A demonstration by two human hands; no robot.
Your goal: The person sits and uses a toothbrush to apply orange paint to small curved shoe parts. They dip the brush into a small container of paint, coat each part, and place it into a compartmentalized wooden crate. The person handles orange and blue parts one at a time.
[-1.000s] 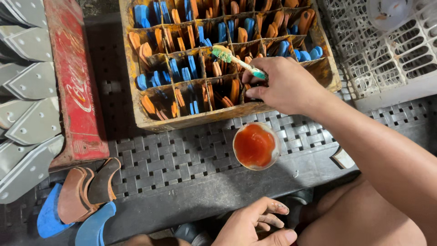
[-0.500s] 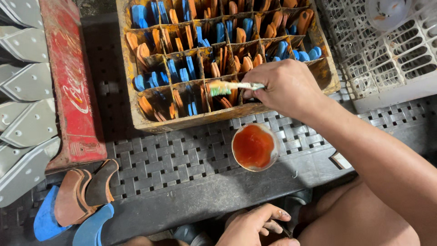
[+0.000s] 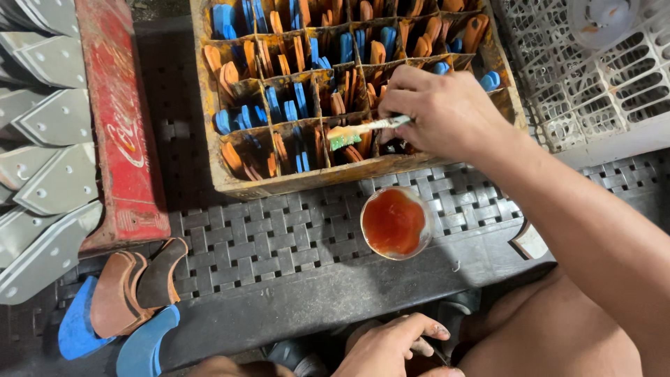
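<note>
The right hand (image 3: 443,112) is clamped on a small brush (image 3: 366,129), its bristles dipping into a front compartment of the divided crate (image 3: 293,183) packed with orange and blue pieces. Just in front of the crate sits a tin of orange glue (image 3: 394,223). The left hand (image 3: 394,345) rests nearer still — fingers loosely curled, gripping nothing I can see.

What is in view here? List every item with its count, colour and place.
divided crate: one, orange-stained, top centre
heel pieces: many, blue and orange, standing in the crate's cells
cup of glue: one, orange-red liquid, on the black mat below the crate
black mat: one, woven, centre
red crate: one, left
grey soles: several, far left
loose heel pieces: a few, brown and blue, bottom left
grey baskets: top right
brush: one, pale handle, green-tinged bristles, over the crate
right hand: grip on brush
left hand: bottom centre, its hold unclear
</note>
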